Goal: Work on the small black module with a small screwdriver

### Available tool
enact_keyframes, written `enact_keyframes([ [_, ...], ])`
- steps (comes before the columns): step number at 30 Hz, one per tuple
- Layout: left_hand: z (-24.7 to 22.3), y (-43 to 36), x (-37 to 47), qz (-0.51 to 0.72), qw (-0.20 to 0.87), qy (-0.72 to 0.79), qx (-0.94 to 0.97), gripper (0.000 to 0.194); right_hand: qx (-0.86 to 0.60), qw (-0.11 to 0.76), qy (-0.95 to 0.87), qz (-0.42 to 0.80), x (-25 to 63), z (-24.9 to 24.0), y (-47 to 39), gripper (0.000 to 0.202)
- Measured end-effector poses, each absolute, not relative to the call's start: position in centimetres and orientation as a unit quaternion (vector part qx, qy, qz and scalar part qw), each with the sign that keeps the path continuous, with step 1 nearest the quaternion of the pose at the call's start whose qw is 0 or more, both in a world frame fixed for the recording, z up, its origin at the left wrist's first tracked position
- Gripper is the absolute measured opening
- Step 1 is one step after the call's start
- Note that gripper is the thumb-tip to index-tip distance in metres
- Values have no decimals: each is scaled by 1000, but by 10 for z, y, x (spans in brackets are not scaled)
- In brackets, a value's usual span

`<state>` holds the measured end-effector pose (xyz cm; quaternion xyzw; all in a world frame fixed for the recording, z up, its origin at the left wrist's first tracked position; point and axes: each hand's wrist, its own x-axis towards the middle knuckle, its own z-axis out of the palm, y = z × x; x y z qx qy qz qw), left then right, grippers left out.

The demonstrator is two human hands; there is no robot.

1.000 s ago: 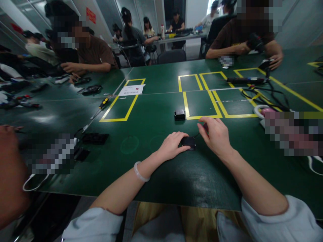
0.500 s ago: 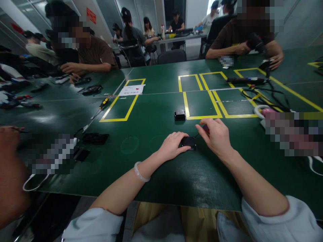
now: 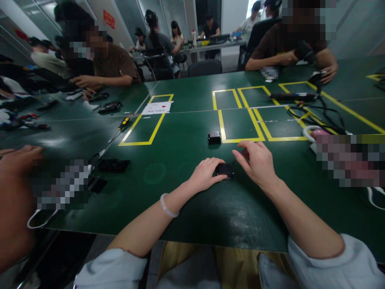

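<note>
My left hand (image 3: 206, 173) rests on the green table and grips a small black box-shaped part (image 3: 225, 170) between thumb and fingers, from its left side. Close by on the right, my right hand (image 3: 255, 162) is closed around a slim screwdriver (image 3: 233, 162). Its thin dark shaft slants down to the black part's right edge, and a bit of dark red handle shows between the fingers. Whether the tip touches a screw I cannot make out. Beyond my hands sits another small black box-shaped part (image 3: 214, 137), beside a yellow tape line.
Yellow tape rectangles (image 3: 240, 140) mark the table (image 3: 192, 216). Left lie dark flat parts (image 3: 113, 165), a yellow-black screwdriver (image 3: 123, 123) and a paper sheet (image 3: 157, 107). Cables (image 3: 329, 110) and a blurred pink item (image 3: 349, 158) lie right. A co-worker's hand (image 3: 21, 160) reaches in at left; others sit opposite.
My hands stay nearly in place, with the black part and screwdriver shifted only slightly. The co-worker's hand at the left edge has moved further into view, to the right.
</note>
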<state>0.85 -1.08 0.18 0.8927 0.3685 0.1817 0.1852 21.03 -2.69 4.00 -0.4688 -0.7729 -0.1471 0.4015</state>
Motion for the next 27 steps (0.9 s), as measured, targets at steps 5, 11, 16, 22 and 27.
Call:
enact_keyframes([
  [5,2,-10,8,177,193,369,892,38,-474,402,-771,-137,211,40,-27,9],
  [11,3,-10,8,178,192,365,893,38,-459,407,-775,-151,210,40,-27,13],
  [16,3,-10,8,174,195,367,893,39,-456,400,-780,-152,212,40,-26,7],
  [22,3,-10,8,173,197,367,892,39,-465,408,-771,-151,212,38,-26,16],
  [27,3,-10,8,174,193,366,893,39,-466,401,-771,-165,210,37,-27,8],
])
